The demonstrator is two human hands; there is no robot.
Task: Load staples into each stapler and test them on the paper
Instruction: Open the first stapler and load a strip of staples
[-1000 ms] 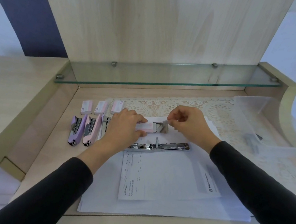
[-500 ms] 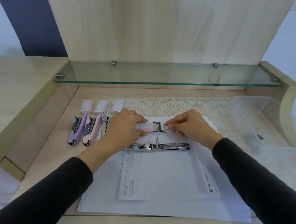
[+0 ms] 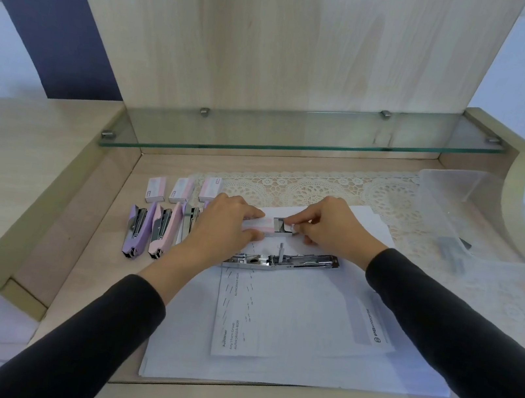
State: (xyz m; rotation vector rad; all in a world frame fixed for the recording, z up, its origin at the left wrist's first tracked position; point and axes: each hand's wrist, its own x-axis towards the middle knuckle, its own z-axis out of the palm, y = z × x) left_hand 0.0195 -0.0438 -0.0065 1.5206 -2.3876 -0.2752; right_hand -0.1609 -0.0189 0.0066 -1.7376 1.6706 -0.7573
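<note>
Now | left fingers (image 3: 252,212) clamp smooth pink stapler (image 3: 258,224) | right fingers (image 3: 300,219) pinch its metal end

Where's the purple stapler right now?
Head view: the purple stapler lies at the left of the desk, leftmost in the row, beside the pink stapler, with a staple box just behind it.

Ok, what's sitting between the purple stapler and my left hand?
In the head view, two staplers: a pink stapler beside the purple stapler, then a pale stapler partly hidden by the left hand.
</note>
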